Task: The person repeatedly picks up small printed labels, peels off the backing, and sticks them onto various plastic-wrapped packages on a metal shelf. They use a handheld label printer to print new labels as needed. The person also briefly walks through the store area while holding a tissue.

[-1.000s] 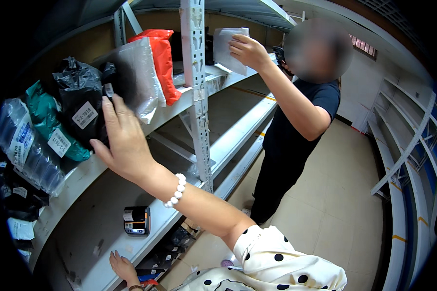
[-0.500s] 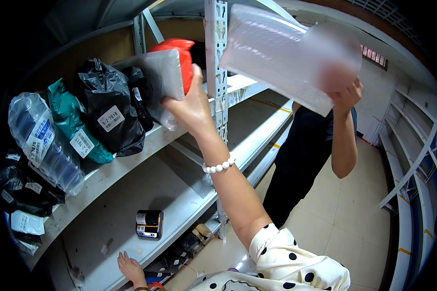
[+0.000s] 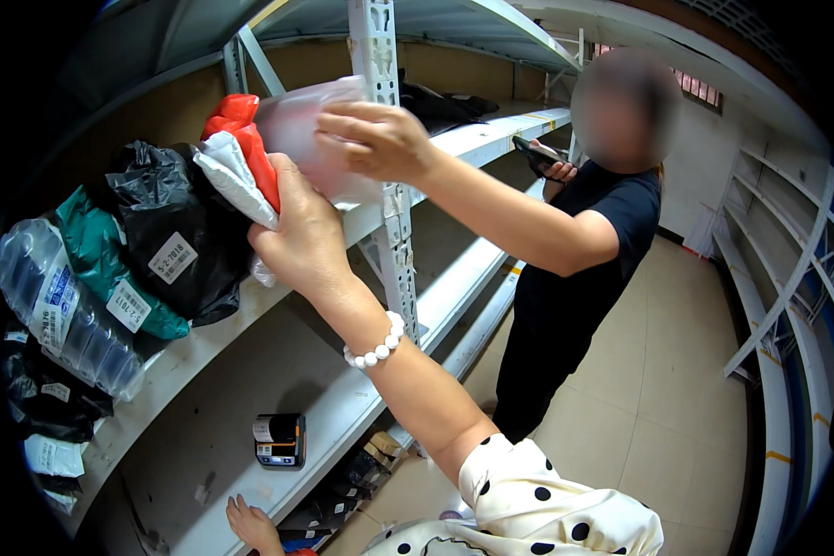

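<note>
My right hand [image 3: 296, 222], a white bead bracelet at its wrist, reaches up to the loaded shelf. Its fingers are closed around the edge of a white parcel [image 3: 236, 176] and a red parcel [image 3: 258, 157] standing upright together. Just to the right, a co-worker's hand [image 3: 375, 139] grips a translucent plastic package [image 3: 298, 116] against that row. A black bag [image 3: 171, 218] with a white label leans immediately left of my hand. Low down, my left hand [image 3: 253, 524] rests on the lower shelf's edge with its fingers apart, holding nothing.
A green bag [image 3: 97, 250] and a clear ridged plastic package [image 3: 93, 324] line the shelf further left. On the lower shelf sits a black label printer [image 3: 280, 440]. The shelf upright [image 3: 375, 56] stands close by. The co-worker [image 3: 574, 306] holds a dark handheld device [image 3: 537, 157].
The co-worker has brought the translucent package down from head height to the shelf row. My right hand has shifted left and lower, still on the parcels. My left hand stays at the shelf edge.
</note>
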Available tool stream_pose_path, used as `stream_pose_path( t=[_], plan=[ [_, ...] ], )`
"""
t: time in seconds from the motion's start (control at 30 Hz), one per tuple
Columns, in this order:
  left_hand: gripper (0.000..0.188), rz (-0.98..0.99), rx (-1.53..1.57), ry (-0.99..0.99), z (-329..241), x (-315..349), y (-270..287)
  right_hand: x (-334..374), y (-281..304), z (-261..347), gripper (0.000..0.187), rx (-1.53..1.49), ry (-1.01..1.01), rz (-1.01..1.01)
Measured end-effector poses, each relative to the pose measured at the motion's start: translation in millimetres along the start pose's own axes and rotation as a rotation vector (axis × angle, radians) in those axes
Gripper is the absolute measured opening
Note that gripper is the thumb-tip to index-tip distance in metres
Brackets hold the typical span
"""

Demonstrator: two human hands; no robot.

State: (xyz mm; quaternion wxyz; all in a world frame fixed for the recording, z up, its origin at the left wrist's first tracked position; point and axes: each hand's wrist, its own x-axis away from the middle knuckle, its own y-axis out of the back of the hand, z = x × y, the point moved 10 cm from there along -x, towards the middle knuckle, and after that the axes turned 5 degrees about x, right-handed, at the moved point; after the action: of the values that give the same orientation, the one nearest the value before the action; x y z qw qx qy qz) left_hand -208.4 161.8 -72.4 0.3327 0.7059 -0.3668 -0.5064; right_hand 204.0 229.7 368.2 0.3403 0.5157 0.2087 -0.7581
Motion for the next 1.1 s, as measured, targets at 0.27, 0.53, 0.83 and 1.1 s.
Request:
stream_pose_path(
  t=[0.27,0.53,0.83,1.1],
  plan=[
    [0.038,0.010,-0.028,0.008,3,2,2,4,-9,0,0.065,0.019,-0.067,0.144],
    [0.037,0.004,-0.022,-0.009,3,-2,-6,16,-2,-10,0.067,0.086,-0.077,0.056],
    [0.038,-0.025,-0.002,-0.011,8,1,-5,39,26,8,0.071,0.268,0.040,-0.168],
    [0.037,0.006,-0.031,0.029,6,3,-2,4,-4,-25,0.065,0.056,-0.231,0.271]
  ],
)
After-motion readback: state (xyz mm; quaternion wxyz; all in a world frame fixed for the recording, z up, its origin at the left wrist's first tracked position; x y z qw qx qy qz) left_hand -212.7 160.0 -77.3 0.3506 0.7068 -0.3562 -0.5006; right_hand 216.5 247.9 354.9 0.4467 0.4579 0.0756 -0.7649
